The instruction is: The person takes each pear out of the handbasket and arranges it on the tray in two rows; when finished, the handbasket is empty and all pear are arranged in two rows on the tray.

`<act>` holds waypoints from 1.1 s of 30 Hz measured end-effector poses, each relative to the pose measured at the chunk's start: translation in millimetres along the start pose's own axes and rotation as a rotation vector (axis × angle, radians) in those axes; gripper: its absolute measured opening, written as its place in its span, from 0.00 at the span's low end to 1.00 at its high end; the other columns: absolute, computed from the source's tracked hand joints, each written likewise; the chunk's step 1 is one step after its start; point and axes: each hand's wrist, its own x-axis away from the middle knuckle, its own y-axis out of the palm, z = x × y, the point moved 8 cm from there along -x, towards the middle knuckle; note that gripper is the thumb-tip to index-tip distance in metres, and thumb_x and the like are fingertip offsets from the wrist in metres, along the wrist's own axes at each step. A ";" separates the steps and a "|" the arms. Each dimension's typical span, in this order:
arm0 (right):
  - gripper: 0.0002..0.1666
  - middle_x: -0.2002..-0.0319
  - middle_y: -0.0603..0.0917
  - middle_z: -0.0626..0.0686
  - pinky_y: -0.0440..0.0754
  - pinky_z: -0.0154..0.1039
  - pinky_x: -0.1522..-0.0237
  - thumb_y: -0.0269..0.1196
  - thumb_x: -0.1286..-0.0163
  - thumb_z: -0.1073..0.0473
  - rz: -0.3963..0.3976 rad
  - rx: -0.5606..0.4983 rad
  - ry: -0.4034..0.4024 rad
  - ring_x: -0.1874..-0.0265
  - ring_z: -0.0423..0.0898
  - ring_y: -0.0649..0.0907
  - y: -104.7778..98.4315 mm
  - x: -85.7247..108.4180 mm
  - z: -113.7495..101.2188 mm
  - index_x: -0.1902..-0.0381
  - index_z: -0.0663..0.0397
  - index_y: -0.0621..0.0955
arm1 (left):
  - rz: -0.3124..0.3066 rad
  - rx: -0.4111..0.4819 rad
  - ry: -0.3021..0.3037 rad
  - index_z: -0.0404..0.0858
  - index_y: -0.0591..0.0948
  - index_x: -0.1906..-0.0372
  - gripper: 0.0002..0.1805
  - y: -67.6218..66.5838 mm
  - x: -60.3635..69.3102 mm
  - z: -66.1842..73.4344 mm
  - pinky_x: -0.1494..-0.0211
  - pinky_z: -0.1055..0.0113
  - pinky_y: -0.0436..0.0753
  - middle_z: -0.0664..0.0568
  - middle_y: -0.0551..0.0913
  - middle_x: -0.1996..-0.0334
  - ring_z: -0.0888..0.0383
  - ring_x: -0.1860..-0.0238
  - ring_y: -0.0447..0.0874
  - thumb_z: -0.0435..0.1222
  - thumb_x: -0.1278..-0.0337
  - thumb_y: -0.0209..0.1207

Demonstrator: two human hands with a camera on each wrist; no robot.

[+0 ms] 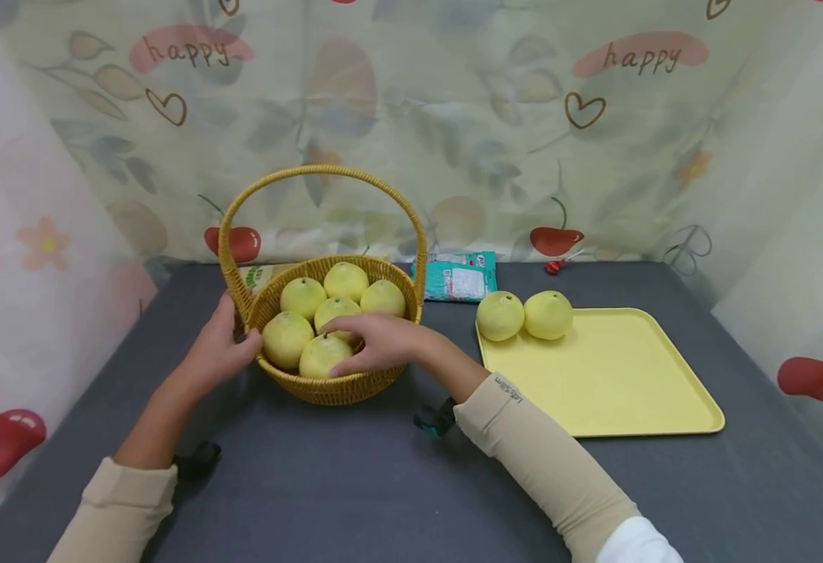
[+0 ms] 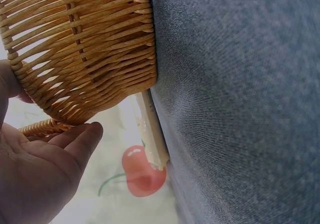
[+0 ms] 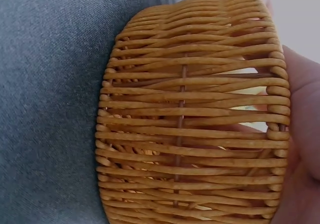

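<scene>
A woven basket [image 1: 337, 395] with a tall arched handle [image 1: 323, 170] holds several round yellow-green pears [image 1: 345, 281]. My left hand [image 1: 221, 348] grips the basket's left side where the handle meets the rim; in the left wrist view, the hand [image 2: 42, 169] has its thumb and fingers about that rim. Inside the basket, my right hand [image 1: 386, 342] pinches the front pear [image 1: 321, 356] between thumb and fingers. From the right wrist, the woven wall [image 3: 190, 124] hides the fingertips and most of the fruit, and part of the right hand [image 3: 305, 124] shows past the rim.
To the right lies a yellow tray [image 1: 636, 375] with two pears [image 1: 524, 316] at its back left corner. Behind stand a teal packet [image 1: 460, 277] and a small red wrapped candy [image 1: 554, 267]. Another package [image 1: 256, 275] is partly hidden behind the basket. A patterned curtain closes off the back.
</scene>
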 end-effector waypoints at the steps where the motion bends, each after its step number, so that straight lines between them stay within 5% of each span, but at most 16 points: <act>1: 0.40 0.33 0.74 0.50 0.75 0.39 0.45 0.66 0.32 0.43 -0.002 0.006 -0.005 0.44 0.43 0.78 0.0 -0.6 -0.2 0.25 0.46 0.68 | 0.000 -0.001 0.000 0.29 0.44 0.25 0.40 -0.1 -0.2 -0.1 0.42 0.43 0.69 0.29 0.60 0.33 0.40 0.37 0.65 0.27 0.37 0.50; 8: 0.38 0.35 0.76 0.49 0.73 0.39 0.47 0.67 0.32 0.46 0.040 0.057 -0.049 0.47 0.42 0.76 -0.7 -0.8 -2.0 0.27 0.46 0.71 | 0.001 0.004 -0.003 0.29 0.44 0.24 0.41 -0.1 -0.2 -1.8 0.40 0.41 0.68 0.29 0.59 0.32 0.39 0.36 0.64 0.26 0.37 0.50; 14: 0.37 0.40 0.79 0.49 0.73 0.38 0.52 0.69 0.34 0.48 0.077 -0.014 -0.060 0.54 0.42 0.77 -4.5 2.4 -1.8 0.29 0.45 0.73 | -0.003 0.020 0.003 0.30 0.41 0.23 0.43 -0.4 -1.1 -2.4 0.37 0.39 0.66 0.30 0.54 0.27 0.37 0.32 0.61 0.26 0.37 0.50; 26: 0.36 0.35 0.75 0.52 0.74 0.40 0.43 0.67 0.31 0.51 0.083 -0.194 -0.066 0.41 0.45 0.77 -10.3 8.2 -0.8 0.27 0.45 0.71 | -0.001 0.027 0.013 0.29 0.41 0.23 0.42 1.0 -1.8 0.3 0.41 0.41 0.68 0.28 0.58 0.32 0.38 0.35 0.64 0.25 0.37 0.48; 33: 0.36 0.32 0.72 0.53 0.74 0.43 0.41 0.66 0.30 0.53 0.088 -0.209 -0.088 0.39 0.48 0.76 -15.3 10.9 -1.3 0.27 0.48 0.71 | 0.001 0.035 0.021 0.30 0.42 0.23 0.42 1.0 -1.9 0.2 0.40 0.41 0.67 0.29 0.58 0.32 0.38 0.35 0.64 0.25 0.38 0.48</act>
